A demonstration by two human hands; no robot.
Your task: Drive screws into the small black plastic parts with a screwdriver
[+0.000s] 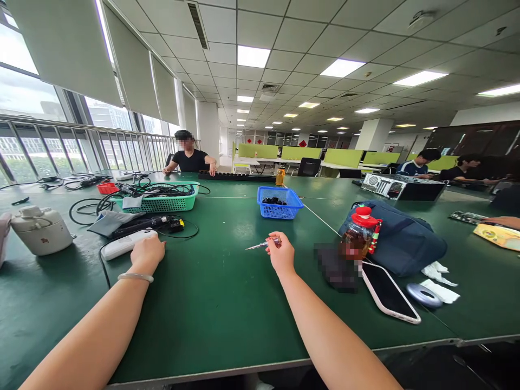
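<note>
My right hand [280, 253] pinches a slim screwdriver [257, 246] above the table, with its metal tip pointing left. My left hand [148, 253], a bracelet on its wrist, is curled into a fist low over the table. It lies against the near end of a white rounded device [127, 244]; its fingertips are hidden, so I cannot tell whether they hold anything. Beyond my right hand stands a blue plastic basket [280, 212] with small black pieces [274, 201] inside.
Left are a green basket [173, 203] heaped with cables and a white bottle [41, 230]. Right are a red-lidded jar [361, 230], a dark blue bag [406, 238], a phone [390, 291] and a computer case [402, 187]. A person [190, 161] sits across the green table [211, 325].
</note>
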